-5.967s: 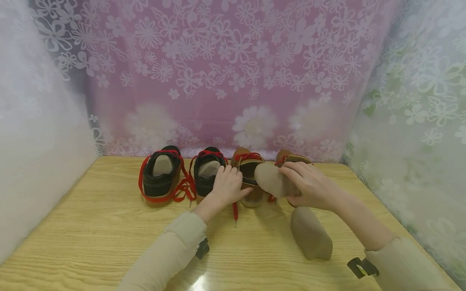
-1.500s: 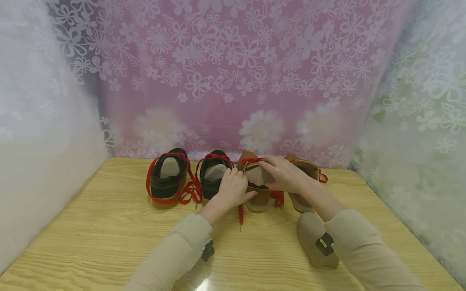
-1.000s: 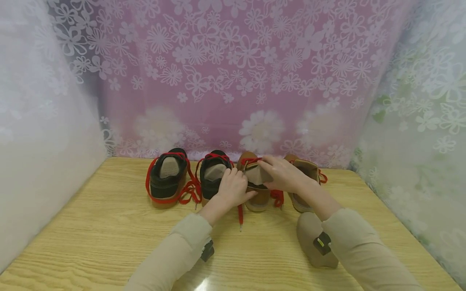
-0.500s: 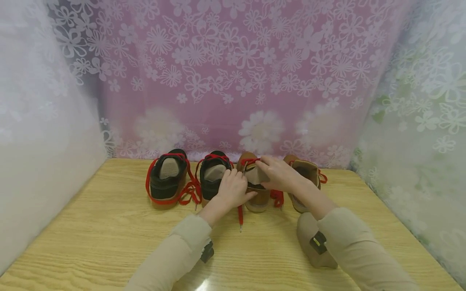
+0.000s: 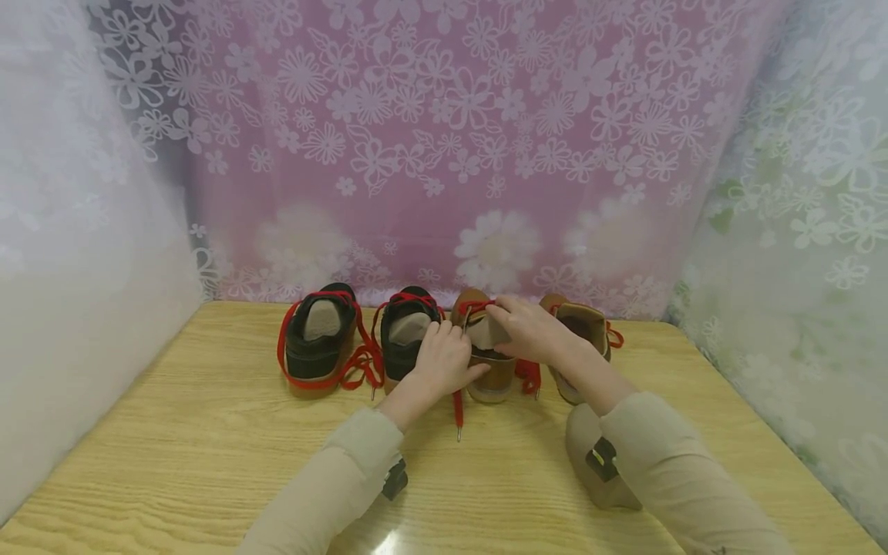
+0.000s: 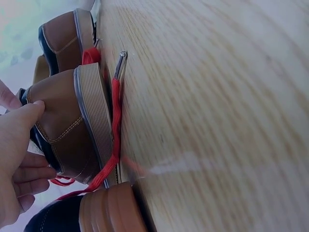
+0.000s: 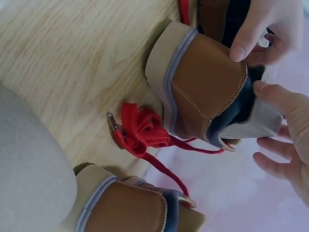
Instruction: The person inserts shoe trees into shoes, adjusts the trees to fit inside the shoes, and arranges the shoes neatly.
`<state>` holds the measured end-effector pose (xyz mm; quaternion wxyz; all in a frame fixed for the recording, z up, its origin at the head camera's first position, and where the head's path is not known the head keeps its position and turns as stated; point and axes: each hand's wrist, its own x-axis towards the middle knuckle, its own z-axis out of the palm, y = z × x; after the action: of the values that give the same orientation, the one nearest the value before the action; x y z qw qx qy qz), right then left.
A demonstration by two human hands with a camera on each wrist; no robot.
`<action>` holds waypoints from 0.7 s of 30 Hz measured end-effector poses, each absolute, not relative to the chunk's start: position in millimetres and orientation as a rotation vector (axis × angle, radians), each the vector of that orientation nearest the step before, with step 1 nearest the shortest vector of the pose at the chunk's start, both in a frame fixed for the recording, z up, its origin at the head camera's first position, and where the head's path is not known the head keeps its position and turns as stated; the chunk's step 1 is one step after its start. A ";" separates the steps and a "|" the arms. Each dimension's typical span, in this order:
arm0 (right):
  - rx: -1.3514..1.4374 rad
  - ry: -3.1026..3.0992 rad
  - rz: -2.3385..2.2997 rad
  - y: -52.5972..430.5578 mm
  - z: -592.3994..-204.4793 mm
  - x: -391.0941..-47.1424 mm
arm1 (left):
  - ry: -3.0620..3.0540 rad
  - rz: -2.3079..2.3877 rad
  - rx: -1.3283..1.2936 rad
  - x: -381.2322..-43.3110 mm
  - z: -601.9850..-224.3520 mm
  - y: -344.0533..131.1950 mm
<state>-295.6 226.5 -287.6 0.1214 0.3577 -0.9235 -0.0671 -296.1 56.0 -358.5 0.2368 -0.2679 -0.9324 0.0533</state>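
Observation:
A brown shoe (image 5: 491,381) with red laces stands heel toward me in the middle of a row. My left hand (image 5: 444,358) grips its heel collar, thumb on the back of the heel (image 6: 58,111) and fingers along the side. My right hand (image 5: 534,331) pinches a grey-beige molded shoe insert (image 5: 486,333) by its rear end, between thumb and fingers. The front of that insert is inside the shoe's opening, hidden by the upper; its pale rear part (image 7: 251,123) sticks out past the dark lining.
To the left stand two black shoes (image 5: 312,362) with similar inserts (image 5: 322,320) inside. A second brown shoe (image 7: 125,208) stands at right, its opening showing no insert. Another insert (image 5: 585,439) lies on the table under my right forearm. Red laces (image 5: 364,370) trail between shoes.
The right hand has carried the insert from in front of the right brown shoe leftward into the middle one. Over the last second it edges slightly forward and left. The left hand stays put.

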 end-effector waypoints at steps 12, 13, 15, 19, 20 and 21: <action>0.846 -2.672 -0.170 218.0 -292.3 -291.8 | -2.528 0.130 -0.747 -294.5 -358.6 54.7; 0.819 -2.678 -0.181 217.0 -292.4 -291.4 | -2.527 0.130 -0.748 -294.6 -358.7 54.8; 0.776 -2.691 -0.190 215.3 -292.3 -290.8 | -2.525 0.130 -0.748 -294.8 -358.6 54.9; 0.719 -2.708 -0.212 212.3 -292.2 -290.3 | -2.530 0.141 -0.740 -295.0 -358.2 55.2; 0.705 -2.718 -0.214 211.5 -292.5 -290.3 | -2.531 0.140 -0.740 -294.9 -358.1 55.3; 0.693 -2.725 -0.216 210.6 -292.8 -290.1 | -2.533 0.139 -0.740 -294.9 -358.1 55.3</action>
<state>-290.1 210.6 -292.8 0.1599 0.2427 -0.9539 -0.0756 -294.9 55.3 -358.1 0.2468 -0.2713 -0.9289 0.0509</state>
